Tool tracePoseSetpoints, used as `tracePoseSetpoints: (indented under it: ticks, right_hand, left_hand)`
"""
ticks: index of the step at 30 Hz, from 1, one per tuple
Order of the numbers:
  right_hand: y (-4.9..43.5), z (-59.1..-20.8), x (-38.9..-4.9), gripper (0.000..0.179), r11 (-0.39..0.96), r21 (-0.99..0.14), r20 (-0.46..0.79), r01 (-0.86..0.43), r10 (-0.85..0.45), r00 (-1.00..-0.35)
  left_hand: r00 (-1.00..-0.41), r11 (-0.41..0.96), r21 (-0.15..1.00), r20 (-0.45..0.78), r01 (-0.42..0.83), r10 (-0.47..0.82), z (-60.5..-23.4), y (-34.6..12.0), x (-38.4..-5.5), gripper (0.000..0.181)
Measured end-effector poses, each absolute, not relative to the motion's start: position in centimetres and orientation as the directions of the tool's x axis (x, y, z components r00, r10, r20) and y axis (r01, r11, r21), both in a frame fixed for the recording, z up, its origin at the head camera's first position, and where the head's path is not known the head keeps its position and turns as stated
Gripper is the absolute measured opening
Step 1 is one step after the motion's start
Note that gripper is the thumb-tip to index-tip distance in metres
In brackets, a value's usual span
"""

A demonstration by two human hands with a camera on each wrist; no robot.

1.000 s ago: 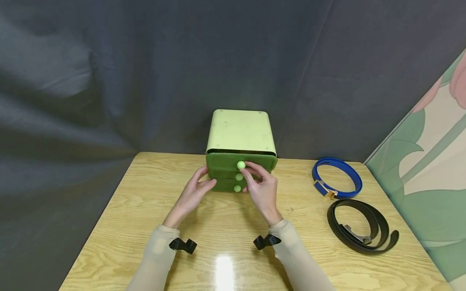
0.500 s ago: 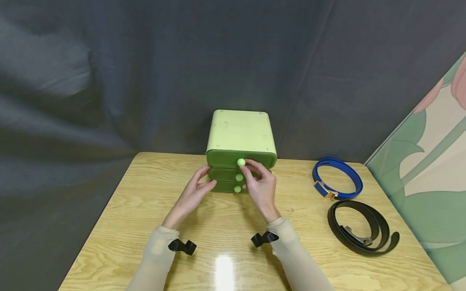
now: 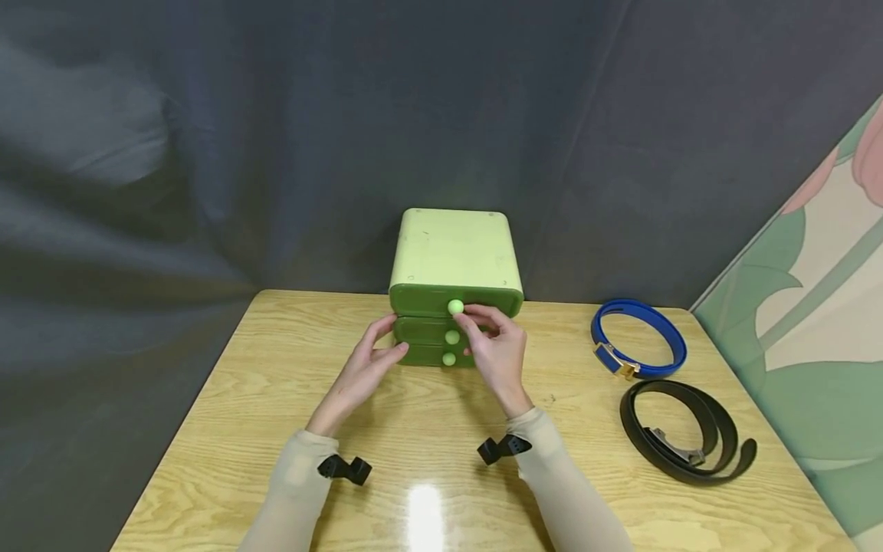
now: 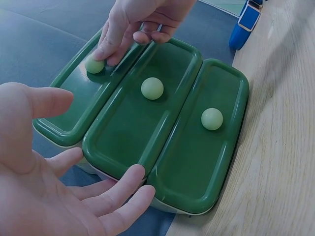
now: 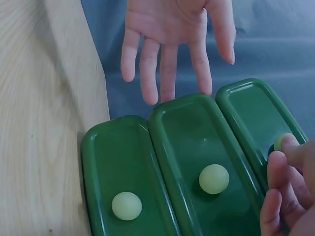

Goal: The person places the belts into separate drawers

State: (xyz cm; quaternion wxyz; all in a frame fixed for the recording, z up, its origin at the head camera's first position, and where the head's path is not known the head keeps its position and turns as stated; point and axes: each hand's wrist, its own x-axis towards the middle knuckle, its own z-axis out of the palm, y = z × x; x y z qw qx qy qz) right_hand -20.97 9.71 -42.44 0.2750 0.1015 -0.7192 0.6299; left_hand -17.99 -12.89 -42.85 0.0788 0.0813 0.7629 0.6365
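Wood-grain desk (image 3: 262, 383), dark curtain (image 3: 386, 138) behind at 12 o'clock, green drawer box (image 3: 457, 249) at desk's 12, right hand (image 3: 500, 353) pinching top knob (image 3: 455, 307), left hand (image 3: 360, 371) outstretched, loose, at the box's 8 o'clock side, blue belt (image 3: 674, 349) coiled at 2, black belt (image 3: 631, 415) coiled at 3.

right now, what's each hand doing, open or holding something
Left hand: open, at the left edge of the glossy dark green middle drawer.
Right hand: closed, pinching the round pale green top knob.
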Motion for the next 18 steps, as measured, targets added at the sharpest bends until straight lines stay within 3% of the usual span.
tracePoseSetpoints:
  ticks: [8,18]
  right_hand:
    - [10.1,-42.8,-21.0,0.012,0.237,-0.848,0.514,-0.474,0.149,-0.845]
    - [11.5,-44.8,-21.0,0.009,0.510,-0.707,0.586,-0.490,0.035,-0.810]
  left_hand:
    - [-0.973,0.174,0.984,-0.004,0.037,0.229,-42.9,-12.9,-18.1,0.066]
    - [-0.974,0.166,0.986,-0.022,0.017,0.226,-43.0,-13.0,-18.1,0.068]
